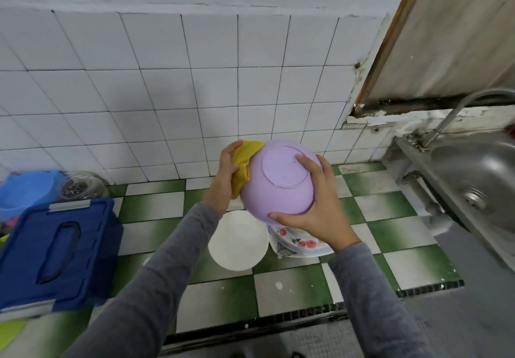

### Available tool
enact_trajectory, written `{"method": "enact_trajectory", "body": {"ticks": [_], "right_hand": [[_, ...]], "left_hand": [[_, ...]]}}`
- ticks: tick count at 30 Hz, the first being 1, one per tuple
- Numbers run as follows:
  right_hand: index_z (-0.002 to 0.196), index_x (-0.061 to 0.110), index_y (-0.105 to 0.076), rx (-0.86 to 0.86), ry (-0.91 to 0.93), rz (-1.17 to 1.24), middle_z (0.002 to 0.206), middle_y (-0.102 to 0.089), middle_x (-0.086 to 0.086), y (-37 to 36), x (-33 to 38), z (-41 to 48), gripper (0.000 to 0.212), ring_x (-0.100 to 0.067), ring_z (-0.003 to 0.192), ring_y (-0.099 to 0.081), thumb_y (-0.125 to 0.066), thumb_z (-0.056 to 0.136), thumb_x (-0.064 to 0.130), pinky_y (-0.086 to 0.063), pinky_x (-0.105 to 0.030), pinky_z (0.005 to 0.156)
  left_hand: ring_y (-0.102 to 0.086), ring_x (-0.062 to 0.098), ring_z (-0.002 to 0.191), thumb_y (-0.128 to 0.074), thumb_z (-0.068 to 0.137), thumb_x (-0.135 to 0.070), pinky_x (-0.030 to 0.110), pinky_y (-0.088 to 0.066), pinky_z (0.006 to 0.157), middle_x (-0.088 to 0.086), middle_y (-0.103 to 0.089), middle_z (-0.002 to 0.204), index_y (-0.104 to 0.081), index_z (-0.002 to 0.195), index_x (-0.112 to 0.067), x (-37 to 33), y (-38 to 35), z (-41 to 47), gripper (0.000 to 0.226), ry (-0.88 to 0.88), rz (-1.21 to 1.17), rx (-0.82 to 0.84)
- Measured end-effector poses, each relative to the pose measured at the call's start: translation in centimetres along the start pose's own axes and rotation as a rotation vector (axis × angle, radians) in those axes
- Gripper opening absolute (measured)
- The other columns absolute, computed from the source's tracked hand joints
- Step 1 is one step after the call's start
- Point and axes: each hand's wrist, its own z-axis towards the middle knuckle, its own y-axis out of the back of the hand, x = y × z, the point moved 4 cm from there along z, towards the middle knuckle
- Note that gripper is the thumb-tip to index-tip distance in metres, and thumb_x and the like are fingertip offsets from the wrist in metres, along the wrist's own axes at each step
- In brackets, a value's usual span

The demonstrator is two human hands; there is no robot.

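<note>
A lilac plastic bowl (pixel 278 182) is held in the air above the counter, its underside turned toward me. My right hand (pixel 315 207) grips it from the right, thumb on the lower rim and fingers across the base. My left hand (pixel 225 179) holds a yellow cloth (pixel 245 162) against the bowl's left side. Both arms wear grey sleeves.
On the green-and-white checked counter (pixel 390 235) under the bowl sit a white bowl (pixel 237 240) and a flower-patterned plate (pixel 301 246). A dark blue crate (pixel 55 251), a light blue tub (pixel 25 190) and a glass jar (pixel 80 185) stand at the left. A steel sink (pixel 479 179) with a tap (pixel 457 109) is on the right.
</note>
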Motion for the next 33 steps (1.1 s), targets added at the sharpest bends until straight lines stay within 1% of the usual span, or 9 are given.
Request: {"method": "enact_trajectory", "body": {"ticks": [3,6,8,12,17,25,28,30,33], "right_hand": [[0.142,0.048,-0.033,-0.062,-0.018,0.02,0.155,-0.018,0.003,1.8,-0.7,-0.9,0.108,-0.001,0.14,-0.022,-0.09,0.049,0.052,-0.024,-0.012,0.106],[0.139,0.049,-0.035,-0.131,-0.041,0.032,0.153,-0.021,0.002,4.0,-1.8,-2.1,0.105,0.004,0.137,-0.024,-0.087,0.049,0.054,-0.02,0.005,0.099],[0.141,0.043,-0.037,-0.176,-0.056,0.022,0.153,-0.023,-0.001,5.7,-2.7,-3.2,0.107,-0.004,0.137,-0.028,-0.091,0.049,0.05,-0.021,0.005,0.098],[0.143,0.036,-0.039,-0.254,-0.09,-0.008,0.15,-0.024,-0.001,10.0,-4.5,-6.1,0.109,-0.001,0.136,-0.03,-0.093,0.049,0.047,-0.021,0.005,0.099],[0.143,0.034,-0.038,-0.374,-0.166,-0.028,0.148,-0.028,0.0,17.6,-7.0,-11.4,0.109,0.022,0.128,-0.021,-0.098,0.052,0.039,-0.018,0.007,0.096],[0.14,0.039,-0.038,-0.603,-0.308,-0.091,0.146,-0.027,0.003,31.8,-12.5,-22.9,0.103,0.017,0.128,-0.025,-0.09,0.051,0.043,-0.02,0.005,0.097],[0.14,0.038,-0.039,-0.68,-0.351,-0.123,0.144,-0.028,0.001,36.5,-14.4,-26.9,0.103,0.002,0.126,-0.032,-0.09,0.051,0.042,-0.021,0.006,0.095],[0.14,0.035,-0.039,-0.732,-0.371,-0.142,0.143,-0.029,0.001,39.2,-15.4,-29.2,0.102,0.006,0.124,-0.032,-0.09,0.052,0.042,-0.021,0.006,0.094],[0.142,0.032,-0.039,-0.798,-0.402,-0.149,0.143,-0.029,0.001,42.7,-17.1,-31.9,0.102,0.016,0.123,-0.029,-0.089,0.053,0.042,-0.023,0.006,0.094]], "left_hand": [[-0.049,0.013,0.127,-0.049,0.094,-0.034,0.025,-0.046,0.103,0.002,-0.045,0.145,-0.039,0.134,-0.029,0.0,-1.8,0.0,0.042,0.02,0.032,0.057],[-0.049,-0.011,0.118,-0.047,0.104,-0.019,0.01,-0.04,0.099,-0.002,-0.048,0.142,-0.044,0.136,-0.017,-0.2,-4.7,-0.2,0.032,-0.04,0.151,0.108],[-0.049,-0.015,0.118,-0.048,0.103,-0.019,0.01,-0.039,0.099,-0.005,-0.051,0.141,-0.048,0.138,-0.016,0.1,-6.8,-0.1,0.035,-0.047,0.19,0.127],[-0.048,0.008,0.133,-0.058,0.096,-0.044,0.028,-0.038,0.112,-0.009,-0.055,0.143,-0.054,0.137,-0.031,0.6,-12.3,-0.2,0.043,-0.041,0.261,0.157],[-0.058,-0.001,0.103,-0.06,0.099,-0.027,0.005,-0.043,0.084,-0.025,-0.063,0.111,-0.058,0.119,-0.038,-0.4,-21.8,-1.8,0.023,-0.064,0.231,0.123],[-0.068,-0.001,0.082,-0.059,0.097,-0.005,0.026,-0.058,0.063,-0.009,-0.065,0.108,-0.051,0.114,-0.024,1.0,-39.7,-5.5,0.027,0.005,0.018,0.319],[-0.067,0.008,0.079,-0.06,0.097,-0.005,0.037,-0.061,0.065,0.0,-0.062,0.105,-0.048,0.104,-0.025,2.0,-46.0,-6.6,0.025,0.033,0.025,0.393],[-0.066,0.011,0.082,-0.061,0.096,-0.006,0.029,-0.058,0.063,0.003,-0.06,0.104,-0.051,0.096,-0.026,2.4,-50.0,-7.3,0.023,0.05,0.02,0.435],[-0.063,0.022,0.088,-0.066,0.093,-0.016,0.038,-0.06,0.076,0.006,-0.064,0.108,-0.063,0.092,-0.029,3.3,-55.7,-8.0,0.014,0.08,0.02,0.503]]}}
